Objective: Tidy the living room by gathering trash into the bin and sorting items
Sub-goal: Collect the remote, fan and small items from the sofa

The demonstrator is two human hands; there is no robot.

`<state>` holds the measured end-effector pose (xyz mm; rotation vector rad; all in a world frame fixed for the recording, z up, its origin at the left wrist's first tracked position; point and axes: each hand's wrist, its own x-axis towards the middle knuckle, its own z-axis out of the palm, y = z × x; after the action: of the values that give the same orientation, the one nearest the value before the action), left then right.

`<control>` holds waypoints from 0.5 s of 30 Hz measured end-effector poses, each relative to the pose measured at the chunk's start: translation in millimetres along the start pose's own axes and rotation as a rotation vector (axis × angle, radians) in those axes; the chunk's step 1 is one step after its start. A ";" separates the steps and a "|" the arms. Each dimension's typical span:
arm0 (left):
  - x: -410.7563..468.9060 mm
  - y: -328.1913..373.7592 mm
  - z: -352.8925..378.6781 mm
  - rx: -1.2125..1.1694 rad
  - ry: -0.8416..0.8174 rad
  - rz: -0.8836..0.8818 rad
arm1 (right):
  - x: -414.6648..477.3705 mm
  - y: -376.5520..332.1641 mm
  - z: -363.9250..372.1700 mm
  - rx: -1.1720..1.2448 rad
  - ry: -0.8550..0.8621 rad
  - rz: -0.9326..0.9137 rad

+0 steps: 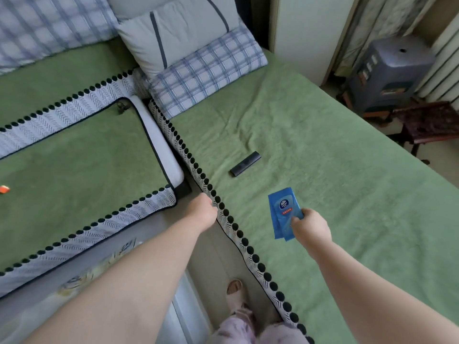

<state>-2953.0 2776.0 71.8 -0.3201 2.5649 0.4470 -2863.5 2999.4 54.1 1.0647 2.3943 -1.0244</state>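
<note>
My right hand (311, 225) pinches a blue tissue packet (283, 212) by its lower corner, holding it just above the green sofa cover (335, 194). A black remote control (245, 163) lies on that cover, beyond the packet. My left hand (203, 211) reaches to the pom-pom trimmed edge of the cover at the gap between the two sofa sections; its fingers are hidden, so I cannot tell their pose. A small orange scrap (4, 189) lies at the far left on the other green seat.
Plaid and grey pillows (193, 50) pile in the sofa corner. A grey plastic stool (392, 70) and a dark wooden stool (432, 122) stand on the floor at the right. My legs and a slipper (234, 288) show in the narrow floor gap below.
</note>
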 end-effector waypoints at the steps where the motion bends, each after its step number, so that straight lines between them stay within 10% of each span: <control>1: 4.9 8.3 0.4 0.020 0.000 0.023 | 6.2 0.0 -3.4 0.006 0.003 0.012; 15: 143.2 82.6 7.7 0.144 -0.166 0.143 | 120.0 -55.4 16.0 0.067 0.098 0.194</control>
<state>-3095.4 2834.9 11.3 -0.0457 2.4496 0.3230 -2984.8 3023.3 4.6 1.3704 2.2890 -1.0116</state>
